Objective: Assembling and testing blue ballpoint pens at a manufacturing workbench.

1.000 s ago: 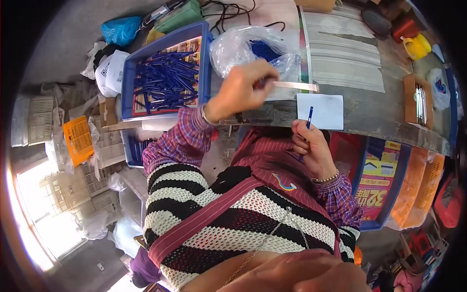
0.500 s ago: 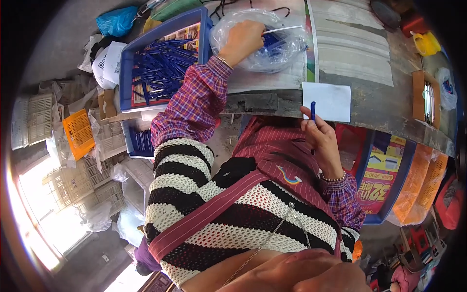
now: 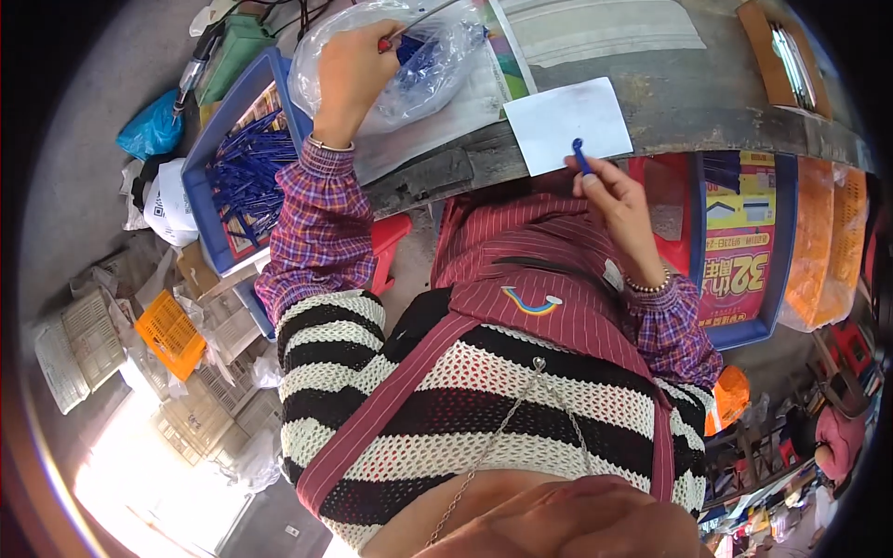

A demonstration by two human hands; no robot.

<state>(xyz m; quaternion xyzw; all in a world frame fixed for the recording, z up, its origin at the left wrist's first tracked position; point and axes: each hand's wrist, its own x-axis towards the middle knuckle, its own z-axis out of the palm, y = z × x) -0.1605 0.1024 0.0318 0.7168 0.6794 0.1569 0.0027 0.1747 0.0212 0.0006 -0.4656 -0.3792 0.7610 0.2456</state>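
Note:
At the far left of the table, my left hand (image 3: pixel 352 79) is closed over the edge of a clear plastic bag (image 3: pixel 372 119). Between its fingertips is a thin pale stick (image 3: pixel 426 20), with a small red bit showing at the fingers. Small blue parts (image 3: pixel 420 61) lie inside the bag. My right hand (image 3: pixel 621 200), in front of the table edge, pinches a slim blue pen-like piece (image 3: pixel 581 158) with a curled top. Its tip overlaps a white sheet of paper (image 3: pixel 549 116) on the table edge; contact between them cannot be made out.
A blue tray (image 3: pixel 197 191) of slim blue pieces (image 3: pixel 246 172) stands left of the table. Further right are a cardboard box (image 3: pixel 761 56) on the table and another blue tray (image 3: pixel 779 242) below. An orange crate (image 3: pixel 167 335) and a red stool (image 3: pixel 389 244) stand lower left.
The whole view has shifted and turned, with the table now higher up and further left. Both hands keep their holds, and a red bit now shows at my left fingertips.

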